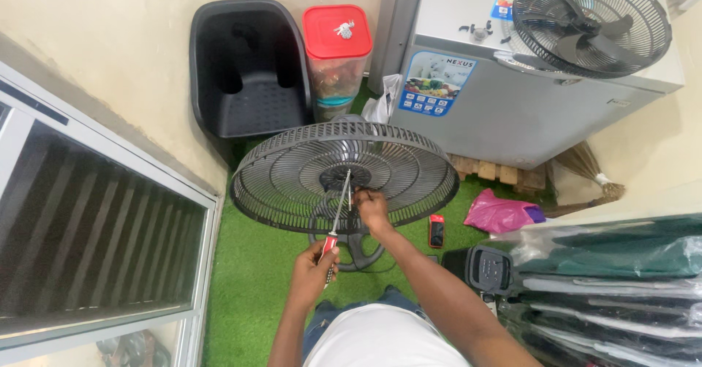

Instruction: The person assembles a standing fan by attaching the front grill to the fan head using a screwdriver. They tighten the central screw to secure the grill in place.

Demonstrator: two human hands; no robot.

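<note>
My left hand grips a red-handled screwdriver; my right hand pinches the hub of the round, ribbed grey fan grille

Looking like a corner of a home — a cramped utility or storage nook rather than a workshop. Green artificial turf covering the floor, plain cream walls closing in on both sides. A grey chest freezer sitting on a wooden pallet, a straw broom leaning beside it. A dark plastic chair and a red-lidded storage container crowding the far wall — household clutter. Louvred window glass in a metal frame running along one side, wrapped bundles stacking up on the other.
</note>
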